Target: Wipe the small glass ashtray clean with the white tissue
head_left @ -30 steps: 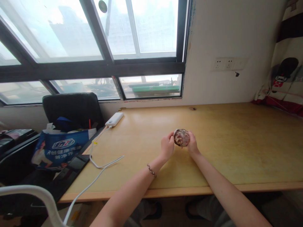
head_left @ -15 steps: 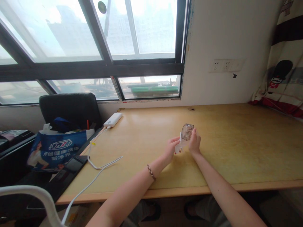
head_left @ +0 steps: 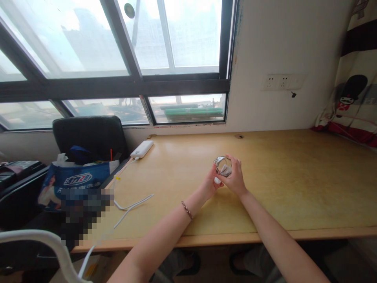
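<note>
A clear, slightly brownish glass cup (head_left: 219, 160) is held above the table, its round opening tilted toward me. My right hand (head_left: 236, 179) grips it from the right, fingers over the far rim and thumb on the near side. My left hand (head_left: 209, 184) is wrapped round the cup's left side. Something white and soft, like a tissue (head_left: 217, 180), pokes out beneath the cup at my left fingers, and white also shows inside the cup's opening. The left fingertips are partly hidden.
On the wooden table (head_left: 176, 212), a white power bank (head_left: 142, 149) lies at the back left with a white cable (head_left: 134, 206) attached. Left of the table stand a black chair (head_left: 90, 135) and a blue bag (head_left: 78, 177). A white curved tube (head_left: 35, 234) crosses the lower left.
The cup has moved slightly left and turned so its opening faces me. My left hand has gone from holding the tissue beside the cup to gripping the cup itself.
</note>
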A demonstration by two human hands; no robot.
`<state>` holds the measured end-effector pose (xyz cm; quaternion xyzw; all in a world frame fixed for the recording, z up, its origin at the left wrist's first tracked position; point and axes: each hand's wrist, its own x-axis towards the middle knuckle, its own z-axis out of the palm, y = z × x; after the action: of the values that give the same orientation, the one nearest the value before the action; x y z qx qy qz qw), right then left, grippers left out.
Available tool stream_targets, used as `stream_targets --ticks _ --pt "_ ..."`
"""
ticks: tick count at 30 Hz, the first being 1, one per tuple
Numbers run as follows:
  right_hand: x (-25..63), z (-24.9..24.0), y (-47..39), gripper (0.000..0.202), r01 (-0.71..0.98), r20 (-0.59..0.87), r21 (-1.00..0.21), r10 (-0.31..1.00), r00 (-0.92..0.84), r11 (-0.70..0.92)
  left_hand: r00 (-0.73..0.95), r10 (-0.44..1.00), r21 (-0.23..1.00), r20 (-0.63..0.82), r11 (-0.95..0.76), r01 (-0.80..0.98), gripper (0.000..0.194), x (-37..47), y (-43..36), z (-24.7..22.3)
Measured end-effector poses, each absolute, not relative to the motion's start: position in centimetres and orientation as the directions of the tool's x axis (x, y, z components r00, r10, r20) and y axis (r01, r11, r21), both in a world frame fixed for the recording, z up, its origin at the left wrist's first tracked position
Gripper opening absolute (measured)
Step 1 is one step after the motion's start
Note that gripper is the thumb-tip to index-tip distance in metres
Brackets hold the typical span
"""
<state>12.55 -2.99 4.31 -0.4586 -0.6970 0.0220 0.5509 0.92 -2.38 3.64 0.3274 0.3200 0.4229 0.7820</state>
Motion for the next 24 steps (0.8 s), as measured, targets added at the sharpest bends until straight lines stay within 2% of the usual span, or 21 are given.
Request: stream_targets --ticks 3,7,14,17,21,24 --pt "12.6 4.7 -3.1 0.073 0.590 0.749 -0.551 0.661 0.039 0.590 0.473 0.862 0.778 -0.181 0.420 -0.467 0.048 0.6 -2.3 3.7" --pt "12.7 5.3 -3.1 0.066 0.576 0.751 -0.519 0.658 -0.045 0.632 0.469 0.871 0.758 -0.150 0.405 -0.511 0.052 0.1 -2.0 3.6" --pt "12.6 5.2 -3.4 0.063 0.510 0.749 -0.562 0.662 -0.018 0.651 0.383 0.886 0.815 -0.263 0.416 -0.403 0.057 0.0 -0.5 2.8" --pt "12.6 4.9 -3.3 0.064 0.514 0.759 -0.560 0.652 0.004 0.649 0.229 0.948 0.884 -0.220 0.293 -0.365 0.050 -0.3 -0.2 2.7" --pt "12.7 4.6 -3.2 0.067 0.521 0.744 -0.585 0.667 0.038 0.622 -0.013 1.000 0.966 -0.001 -0.002 -0.258 0.042 -0.9 -0.4 3.3" --pt "12.6 4.4 -3.1 0.069 0.474 0.710 -0.638 0.701 0.059 0.607 -0.031 0.998 0.973 0.056 -0.061 -0.223 0.042 -1.0 -0.7 3.8"
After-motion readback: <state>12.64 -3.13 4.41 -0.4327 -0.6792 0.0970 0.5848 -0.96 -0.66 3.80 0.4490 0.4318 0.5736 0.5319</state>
